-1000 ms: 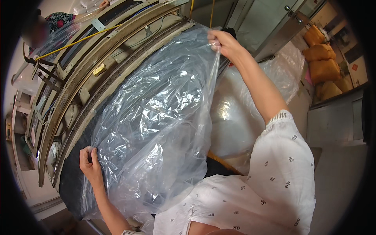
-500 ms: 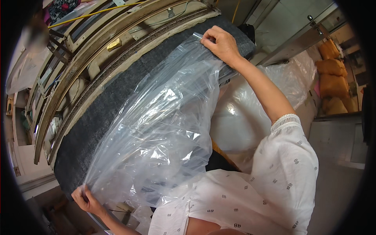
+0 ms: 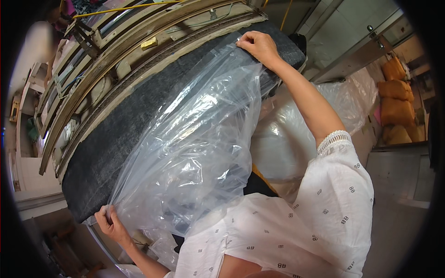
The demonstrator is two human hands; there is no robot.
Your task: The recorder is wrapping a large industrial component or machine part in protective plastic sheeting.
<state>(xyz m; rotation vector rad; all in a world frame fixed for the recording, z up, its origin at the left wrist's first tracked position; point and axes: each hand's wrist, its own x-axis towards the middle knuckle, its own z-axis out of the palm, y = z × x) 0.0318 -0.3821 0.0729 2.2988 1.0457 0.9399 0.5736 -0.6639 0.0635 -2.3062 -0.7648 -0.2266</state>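
Between my two hands stretches a clear plastic sheet (image 3: pixel 185 148), wrinkled and shiny, with its near part hanging down against my body. At the far right of the dark table surface (image 3: pixel 111 134), my right hand (image 3: pixel 260 47) pinches one corner of the sheet. My left hand (image 3: pixel 111 224) pinches another corner at the near left end of that surface. The sheet's far edge runs fairly taut from hand to hand and lies over part of the dark covering. Whether it is one layer or a folded bag, I cannot tell.
Beyond the dark surface runs a long metal machine frame (image 3: pixel 99 65) with rails and a small yellow block (image 3: pixel 149 43). More plastic film (image 3: pixel 282 143) is heaped to my right. Orange-brown bundles (image 3: pixel 396 109) sit on a shelf at the far right. Another person's clothing shows at the top left.
My left hand has shifted slightly right and up, still pinching the sheet. The right hand stays nearly in place. The sheet's far edge has come nearer to me, baring more dark surface.
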